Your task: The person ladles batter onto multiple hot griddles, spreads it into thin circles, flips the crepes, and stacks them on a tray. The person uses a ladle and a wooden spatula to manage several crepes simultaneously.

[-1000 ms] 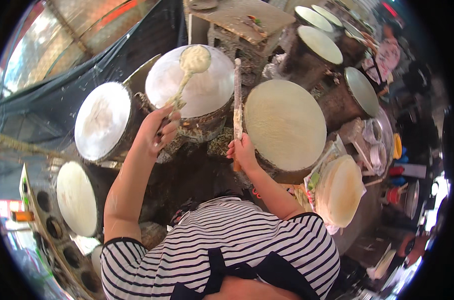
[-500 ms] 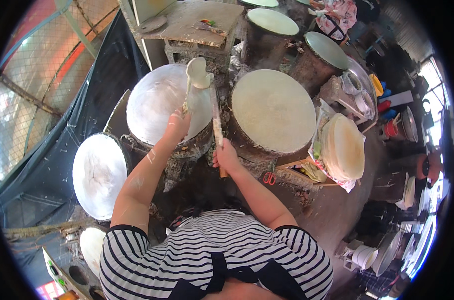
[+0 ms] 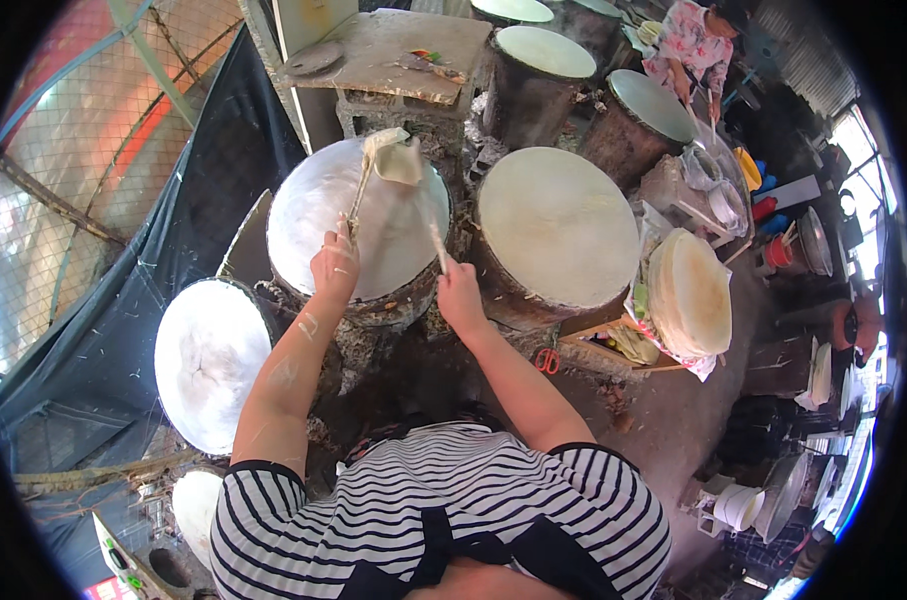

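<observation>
My left hand is closed round the thin, batter-coated handle of a ladle. In my right hand is a pale, batter-smeared stick, its upper part blurred. The two tools' heads come together over the far part of a round griddle, so I cannot tell whether they touch. Cloudy white streaks cover that griddle. Beside it on the right, a second round griddle bears an even, cream-coloured layer. A tilted white disc stands at the left, near my forearm.
A stack of thin round flatbreads stands at the right. Red-handled scissors are below the second griddle. More round griddles stand farther back. A co-worker in a flowered top is at the far right. A slab table lies beyond the first griddle.
My left hand has shifted left and nearer me with the ladle. The right-hand stick now leans more to the left. The co-worker has come further into view.
</observation>
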